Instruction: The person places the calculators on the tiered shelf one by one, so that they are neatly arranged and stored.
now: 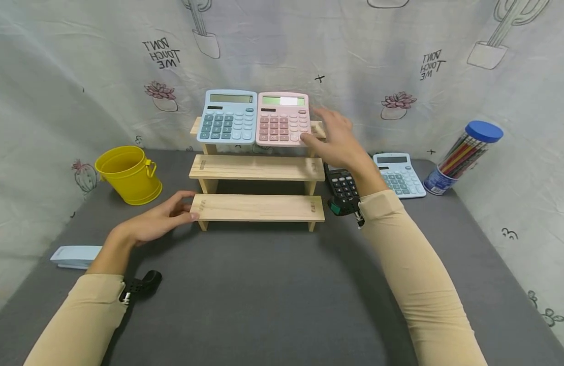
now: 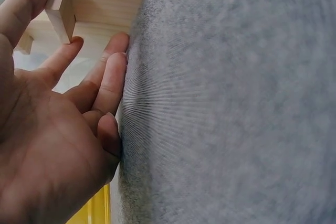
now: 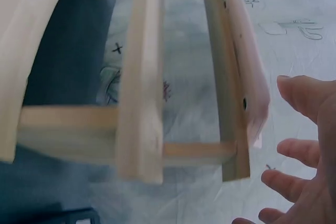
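The wooden stand point(image 1: 256, 207) is pinched by the left hand point(image 1: 157, 219); the right hand point(image 1: 338, 141), spread and empty, is held by the pink calculator point(image 1: 283, 120). The black calculator point(image 1: 342, 185) is partly hidden.

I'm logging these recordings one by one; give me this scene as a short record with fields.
Support: three-tier wooden stand on a grey surface
Top tier: blue calculator beside pink calculator
Lower two tiers: nothing on them
Left hand: grips the bottom tier's left end
Right hand: fingers spread beside the pink calculator, apart from it in the wrist view
Left of stand: yellow bucket; light-blue stapler, partly hidden
Right of stand: black calculator, partly hidden; light-blue calculator; blue-lidded pencil tub
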A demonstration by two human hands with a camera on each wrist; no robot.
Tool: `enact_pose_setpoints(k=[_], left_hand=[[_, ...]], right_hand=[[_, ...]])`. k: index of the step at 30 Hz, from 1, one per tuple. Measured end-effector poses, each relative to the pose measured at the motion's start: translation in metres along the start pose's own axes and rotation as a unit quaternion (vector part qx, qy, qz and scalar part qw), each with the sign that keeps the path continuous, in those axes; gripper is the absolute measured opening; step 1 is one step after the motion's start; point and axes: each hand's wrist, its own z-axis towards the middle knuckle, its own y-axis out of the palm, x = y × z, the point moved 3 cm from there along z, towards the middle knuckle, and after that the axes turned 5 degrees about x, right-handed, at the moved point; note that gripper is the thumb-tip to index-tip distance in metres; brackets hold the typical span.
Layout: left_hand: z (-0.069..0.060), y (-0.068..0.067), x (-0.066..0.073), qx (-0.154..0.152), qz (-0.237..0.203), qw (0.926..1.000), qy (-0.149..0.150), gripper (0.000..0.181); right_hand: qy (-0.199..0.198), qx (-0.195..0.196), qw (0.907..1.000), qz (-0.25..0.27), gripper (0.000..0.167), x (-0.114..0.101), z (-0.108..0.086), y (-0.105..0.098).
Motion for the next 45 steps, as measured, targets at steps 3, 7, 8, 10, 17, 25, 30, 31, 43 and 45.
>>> enact_pose_setpoints(k=[3, 7, 8, 10, 17, 25, 30, 31, 43, 45], left_hand=[[-0.003, -0.002, 0.000, 0.002, 0.002, 1.0000, -0.001, 0.071], [-0.002, -0.002, 0.001, 0.001, -0.001, 1.0000, 0.003, 0.070], [-0.002, -0.002, 0.002, 0.001, -0.002, 1.0000, 0.003, 0.069], [-0.001, -0.003, 0.003, 0.001, -0.005, 1.0000, 0.006, 0.068], [-0.001, -0.003, 0.006, 0.002, 0.001, 1.0000, 0.005, 0.069], [0.001, -0.001, 0.005, 0.002, -0.001, 1.0000, 0.003, 0.070], [0.001, 0.000, 0.006, -0.002, -0.006, 1.0000, 0.000, 0.070], [0.001, 0.000, 0.006, -0.001, -0.005, 1.0000, 0.000, 0.070], [-0.002, -0.001, 0.003, 0.009, 0.002, 0.9999, -0.009, 0.071], [-0.003, 0.000, 0.002, 0.009, 0.000, 0.9999, -0.008, 0.071]], right_hand=[[-0.012, 0.001, 0.9998, -0.013, 0.077, 0.007, -0.004, -0.001], [-0.029, 0.010, 0.9993, -0.023, 0.077, 0.022, -0.014, -0.005], [-0.035, 0.012, 0.9990, -0.027, 0.076, 0.026, -0.016, -0.006], [-0.046, 0.018, 0.9984, -0.027, 0.075, 0.034, -0.020, -0.008], [-0.027, 0.011, 0.9994, -0.016, 0.074, 0.056, -0.037, -0.017], [-0.019, 0.002, 0.9996, -0.023, 0.075, 0.078, -0.050, -0.026], [-0.019, 0.000, 0.9988, -0.045, 0.076, 0.095, -0.056, -0.030], [-0.016, 0.000, 0.9987, -0.047, 0.076, 0.098, -0.057, -0.031], [0.006, -0.011, 0.9973, -0.073, 0.075, 0.140, -0.067, -0.036], [0.018, -0.010, 0.9972, -0.072, 0.075, 0.148, -0.069, -0.035]])
